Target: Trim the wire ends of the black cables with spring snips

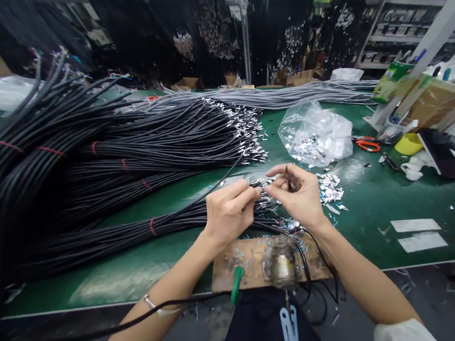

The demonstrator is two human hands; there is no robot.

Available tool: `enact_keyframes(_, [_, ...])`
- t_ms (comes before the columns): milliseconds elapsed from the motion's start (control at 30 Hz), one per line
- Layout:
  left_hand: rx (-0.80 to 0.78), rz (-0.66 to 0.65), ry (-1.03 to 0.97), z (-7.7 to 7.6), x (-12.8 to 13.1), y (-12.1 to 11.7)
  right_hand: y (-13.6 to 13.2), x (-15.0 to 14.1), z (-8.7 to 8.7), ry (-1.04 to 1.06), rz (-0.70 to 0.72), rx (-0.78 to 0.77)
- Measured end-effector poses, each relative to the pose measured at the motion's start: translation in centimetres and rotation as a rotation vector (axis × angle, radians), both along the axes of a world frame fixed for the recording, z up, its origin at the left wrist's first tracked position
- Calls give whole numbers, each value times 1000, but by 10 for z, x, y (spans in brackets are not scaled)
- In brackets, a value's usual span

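Observation:
My left hand is closed in a pinch around the end of a black cable, its fingertips near the middle of the bench. Facing it, my right hand brings thumb and forefinger together at the cable's tip; whatever they grip there is too small to make out. A dark, blurred clump shows within the curled right fingers. Below both hands lies a bundle of black cables with stripped, pale ends. A wooden board at the bench edge carries a worn metal device.
Large tied bundles of black cables fill the left side of the green bench. A clear plastic bag and white scraps lie beyond my right hand. Orange-handled scissors, a phone and paper strips are rightward.

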State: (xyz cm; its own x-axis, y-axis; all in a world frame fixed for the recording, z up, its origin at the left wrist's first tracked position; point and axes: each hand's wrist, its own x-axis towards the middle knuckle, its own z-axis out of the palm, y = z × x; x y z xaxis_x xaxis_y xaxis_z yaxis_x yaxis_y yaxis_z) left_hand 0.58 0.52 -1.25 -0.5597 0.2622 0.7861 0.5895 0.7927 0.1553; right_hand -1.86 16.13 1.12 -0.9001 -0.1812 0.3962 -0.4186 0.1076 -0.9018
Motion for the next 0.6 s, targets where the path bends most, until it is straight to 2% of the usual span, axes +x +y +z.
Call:
enact_keyframes(67, [9,-165,-87,1,0,-1,5,-11,1,-98,-9,-125])
enact_keyframes(133, [118,-302,-216,4,0,-2,13,-21,2,-90,-81,-150])
enact_keyframes(200, [348,-328,-362,8,0,-4,23,-27,3,1,-149,-35])
enact_keyframes(267, [564,-315,-503,12,0,-7,30,-29,2,106,-207,150])
enact_keyframes(367, [695,-366,-630,16,-3,-9,33,-27,1,183,-320,360])
enact_keyframes(433, [732,-374,-646,17,-4,-8,31,-22,1,227,-371,411])
enact_keyframes(500, [766,-357,-653,17,-5,-7,25,-17,4,274,-328,386])
enact_keyframes(600, [781,-336,-642,18,-2,-6,15,-7,8,312,-125,267])
